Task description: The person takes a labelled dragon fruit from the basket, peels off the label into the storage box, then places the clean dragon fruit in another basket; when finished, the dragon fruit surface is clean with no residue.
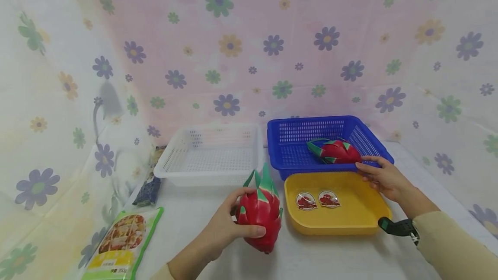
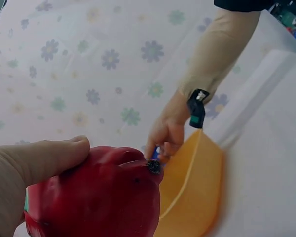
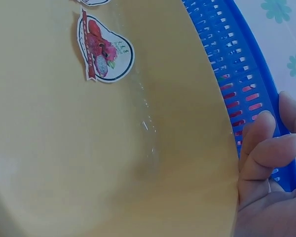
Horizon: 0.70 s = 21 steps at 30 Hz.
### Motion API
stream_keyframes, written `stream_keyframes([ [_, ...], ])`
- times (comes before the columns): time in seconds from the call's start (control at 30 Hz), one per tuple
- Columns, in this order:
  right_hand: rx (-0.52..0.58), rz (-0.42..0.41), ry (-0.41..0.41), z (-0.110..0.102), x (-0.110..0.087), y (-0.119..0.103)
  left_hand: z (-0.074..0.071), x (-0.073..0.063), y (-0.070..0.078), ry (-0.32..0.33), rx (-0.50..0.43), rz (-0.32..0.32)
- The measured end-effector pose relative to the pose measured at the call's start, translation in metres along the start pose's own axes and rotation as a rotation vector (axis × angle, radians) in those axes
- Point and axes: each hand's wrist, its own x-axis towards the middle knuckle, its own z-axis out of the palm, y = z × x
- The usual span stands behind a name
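My left hand [image 1: 223, 226] grips a red dragon fruit [image 1: 261, 215] with green leaf tips, held in front of the white basket. In the left wrist view the thumb lies along the side of the dragon fruit [image 2: 103, 197]. My right hand [image 1: 387, 178] pinches the front right rim of the blue basket [image 1: 282, 165], its thumb over the rim and its fingers outside in the right wrist view. A second dragon fruit [image 1: 340, 152] lies on its side in that basket. Below the right hand stands a yellow basin [image 1: 350, 228], with two dragon fruit stickers [image 1: 306, 201] inside.
A white plastic basket [image 1: 210, 178] stands at the back left, beside the blue one. On the left lie a green-edged food bag [image 1: 124, 241] and a dark packet [image 1: 149, 190]. Flowered cloth [image 1: 249, 55] hangs behind and at the sides.
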Motion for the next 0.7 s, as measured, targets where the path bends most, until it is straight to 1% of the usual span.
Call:
stream_keyframes([
  [0.13, -0.015, -0.002, 0.006, 0.0, 0.0, 0.001, -0.001, 0.008, 0.01, 0.034, 0.01, 0.035],
  [0.27, -0.026, 0.006, 0.009, 0.001, 0.001, 0.002, -0.002, 0.02, 0.018, 0.056, 0.001, 0.056],
  [0.43, -0.031, 0.009, 0.006, 0.001, 0.002, 0.003, -0.001, 0.035, 0.025, 0.073, -0.018, 0.062],
  [0.7, -0.046, -0.002, 0.012, -0.001, 0.002, 0.004, 0.005, 0.061, 0.028, 0.124, -0.035, 0.054],
])
